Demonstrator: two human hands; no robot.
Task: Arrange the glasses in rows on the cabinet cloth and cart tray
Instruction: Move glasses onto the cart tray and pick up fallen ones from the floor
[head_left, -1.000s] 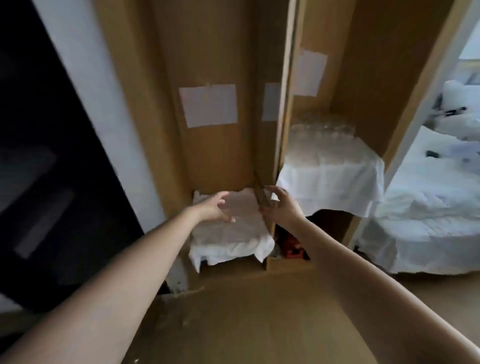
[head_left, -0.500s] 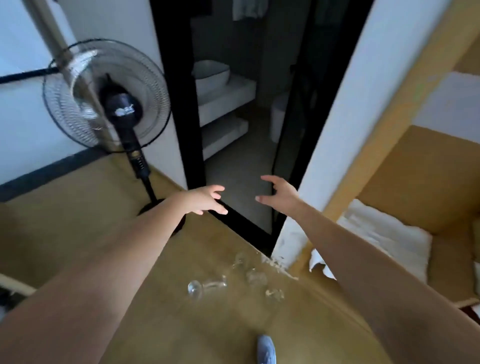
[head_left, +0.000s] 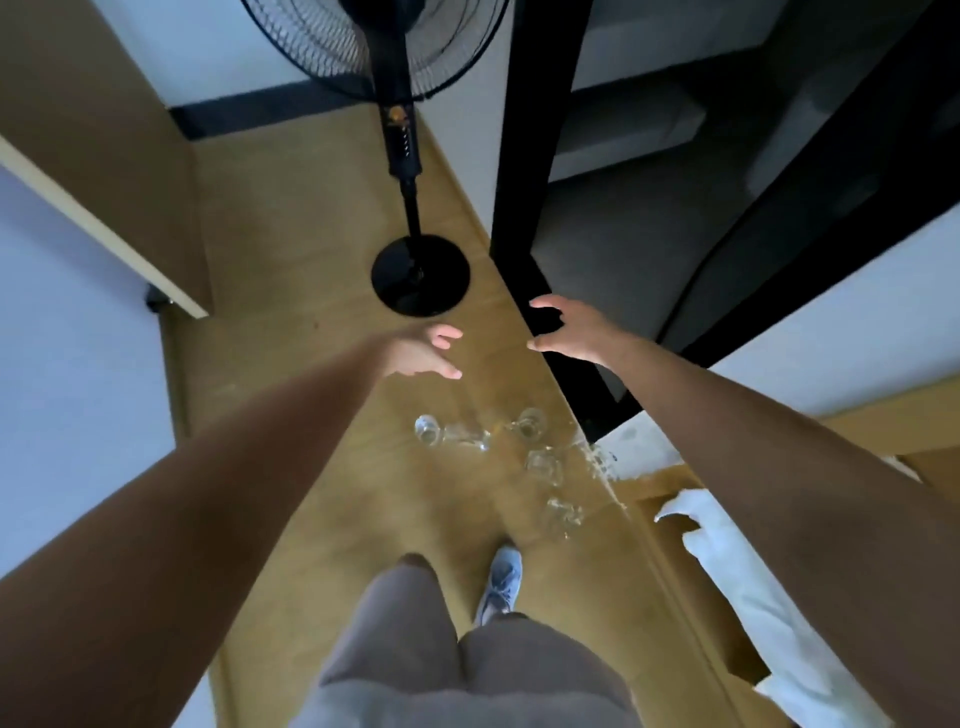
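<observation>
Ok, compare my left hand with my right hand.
The left hand hangs over the wooden floor near the fan base; the right hand is over the black door frame. The right hand's fingers are spread and bent, while the left hand's lie closer together. Both are empty, held out over the floor where the glasses lie.

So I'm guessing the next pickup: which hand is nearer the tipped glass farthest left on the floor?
Left. The left hand hangs just beyond the tipped glass; the right hand is off to its right, by the door frame.
</observation>
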